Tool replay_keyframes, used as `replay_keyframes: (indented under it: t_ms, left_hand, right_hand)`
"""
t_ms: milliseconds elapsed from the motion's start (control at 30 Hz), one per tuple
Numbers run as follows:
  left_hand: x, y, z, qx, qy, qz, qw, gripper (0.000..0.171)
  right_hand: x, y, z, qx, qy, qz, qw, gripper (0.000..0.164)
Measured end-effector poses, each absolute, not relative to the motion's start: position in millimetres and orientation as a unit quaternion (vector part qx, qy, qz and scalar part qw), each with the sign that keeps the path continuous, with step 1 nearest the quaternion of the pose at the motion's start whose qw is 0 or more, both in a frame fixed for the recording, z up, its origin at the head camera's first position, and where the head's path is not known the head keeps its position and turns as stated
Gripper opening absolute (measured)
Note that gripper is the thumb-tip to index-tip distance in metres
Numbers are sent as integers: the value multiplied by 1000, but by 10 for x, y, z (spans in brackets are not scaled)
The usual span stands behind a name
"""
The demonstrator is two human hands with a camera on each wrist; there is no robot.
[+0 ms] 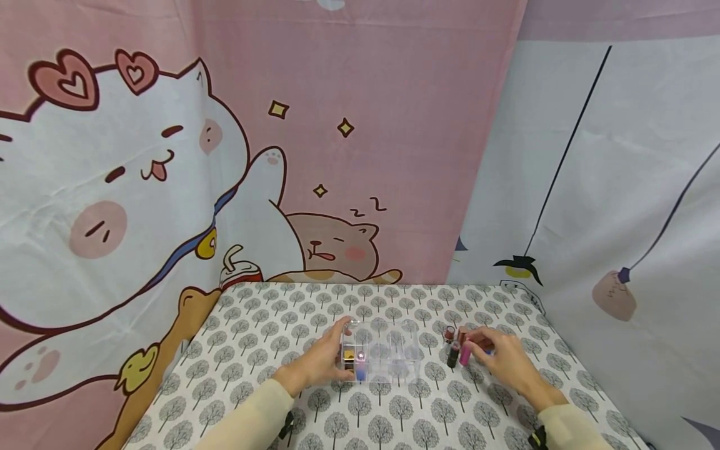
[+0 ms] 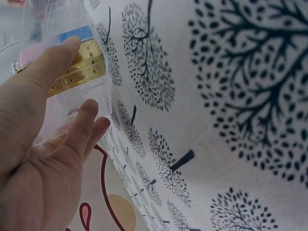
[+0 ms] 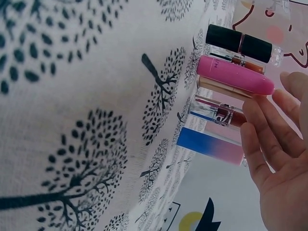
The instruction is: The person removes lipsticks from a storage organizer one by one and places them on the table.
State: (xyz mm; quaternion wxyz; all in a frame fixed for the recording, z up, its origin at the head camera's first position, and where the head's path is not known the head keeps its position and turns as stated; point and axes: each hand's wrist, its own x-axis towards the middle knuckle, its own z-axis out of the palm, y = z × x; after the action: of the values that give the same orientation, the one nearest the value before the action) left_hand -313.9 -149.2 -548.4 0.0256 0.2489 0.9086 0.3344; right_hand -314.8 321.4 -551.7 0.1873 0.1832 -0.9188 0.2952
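My left hand grips the left end of a clear compartment box, thumb on its near side. Two lipsticks stand in its left compartments: a gold and dark one and a pink-to-blue one. My right hand reaches among a cluster of upright lipsticks right of the box, fingers loosely extended. Its fingertips are at a bright pink lipstick and a clear tube with a dark red part. Beside them stand a black lipstick and a blue-to-pink one.
A white tablecloth printed with grey trees covers the table. Pink and white cartoon curtains hang behind it and along the sides. A small clear-and-red container stands at the back of the lipstick cluster.
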Motion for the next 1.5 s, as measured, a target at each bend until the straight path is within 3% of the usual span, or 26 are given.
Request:
replay_keyframes:
  t_ms: [867,1500]
  left_hand:
    - [-3155,-1492,-5464,255,909,330,25,137]
    - [-3162,-1487,-5510,258,917,305,7,138]
  right_hand:
    - [-3096,3039,-5295,232,-893,236,305,32]
    - [-3034,2641,-5175,288,-887,258,253,34]
